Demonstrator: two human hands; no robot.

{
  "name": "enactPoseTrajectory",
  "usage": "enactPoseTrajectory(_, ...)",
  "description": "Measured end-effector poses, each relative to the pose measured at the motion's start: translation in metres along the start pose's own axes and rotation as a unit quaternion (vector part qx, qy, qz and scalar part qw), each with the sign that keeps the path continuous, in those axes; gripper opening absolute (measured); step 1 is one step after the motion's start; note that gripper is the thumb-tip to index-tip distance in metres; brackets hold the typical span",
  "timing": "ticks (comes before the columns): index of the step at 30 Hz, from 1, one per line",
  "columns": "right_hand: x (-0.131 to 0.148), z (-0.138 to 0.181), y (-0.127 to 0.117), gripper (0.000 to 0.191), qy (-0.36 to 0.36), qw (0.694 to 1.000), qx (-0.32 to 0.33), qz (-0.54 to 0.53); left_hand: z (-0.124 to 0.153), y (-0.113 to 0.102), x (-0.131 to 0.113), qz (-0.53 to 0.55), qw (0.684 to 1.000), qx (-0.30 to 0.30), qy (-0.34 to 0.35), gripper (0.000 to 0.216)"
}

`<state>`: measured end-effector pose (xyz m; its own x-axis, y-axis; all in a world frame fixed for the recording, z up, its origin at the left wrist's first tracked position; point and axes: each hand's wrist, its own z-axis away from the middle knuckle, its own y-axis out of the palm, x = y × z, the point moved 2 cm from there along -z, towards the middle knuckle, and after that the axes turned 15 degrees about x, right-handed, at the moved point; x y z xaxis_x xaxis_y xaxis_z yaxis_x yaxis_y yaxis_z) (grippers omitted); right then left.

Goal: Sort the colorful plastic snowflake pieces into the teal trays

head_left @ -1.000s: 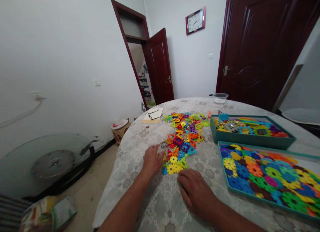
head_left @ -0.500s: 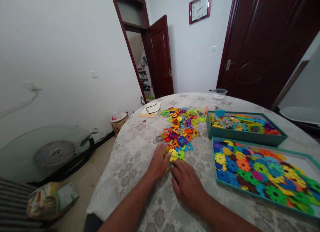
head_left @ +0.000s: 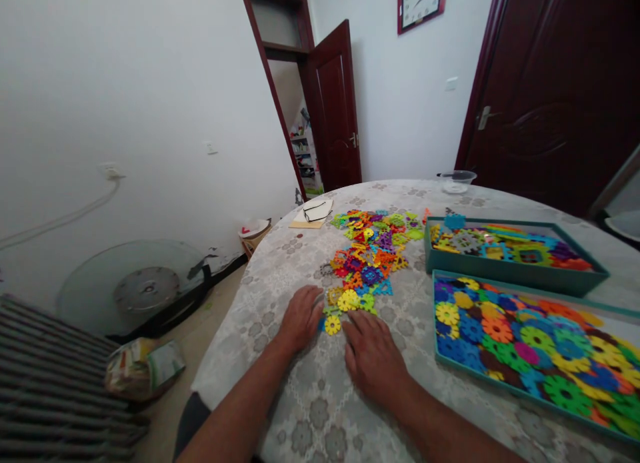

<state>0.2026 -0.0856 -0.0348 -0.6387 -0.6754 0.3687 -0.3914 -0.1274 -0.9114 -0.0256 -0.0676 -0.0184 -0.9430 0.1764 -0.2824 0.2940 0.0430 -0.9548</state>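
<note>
Colourful plastic interlocking pieces lie in a long loose pile down the middle of the table. At the near end of the pile, my left hand rests on its left side, fingers stretched forward and lying low, thumb beside the pieces. Just right of that hand sits a yellow flower-shaped piece with a bit of blue beside it. My right hand lies palm down on the other side, its fingertips close to a second yellow flower piece. Neither hand shows anything gripped; the undersides of the fingers are hidden.
Right of my hands stands a teal box lid full of flower-shaped pieces, and behind it a teal box with mixed pieces. Glasses lie on paper at the far left. A clear plastic bowl sits at the back edge.
My left hand has shifted left, away from the pieces, uncovering the near yellow flower piece. The right hand has barely moved. The view has turned slightly left.
</note>
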Motion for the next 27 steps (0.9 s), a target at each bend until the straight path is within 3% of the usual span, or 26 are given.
enactPoseTrajectory(4,-0.001,-0.005,0.004,0.045,0.052,0.998,0.022,0.008,0.005,-0.005,-0.008,-0.008,0.988,0.062,0.141,0.057)
enactPoseTrajectory(7,-0.001,-0.007,0.007,0.05,0.077,0.997,0.027,0.012,0.006,-0.004,-0.008,-0.032,0.982,0.073,0.172,0.081)
enactPoseTrajectory(14,-0.002,-0.007,0.008,0.051,0.082,0.995,0.023,0.043,-0.001,0.01,0.003,0.0,0.992,0.029,0.123,0.062)
enactPoseTrajectory(20,0.002,-0.004,0.005,0.047,0.057,0.994,0.011,0.089,-0.014,0.011,0.002,0.014,0.996,0.008,0.087,0.064)
enactPoseTrajectory(27,-0.004,-0.003,0.014,0.048,0.032,0.992,-0.018,0.124,-0.04,0.007,0.009,0.025,0.994,0.015,0.109,0.053)
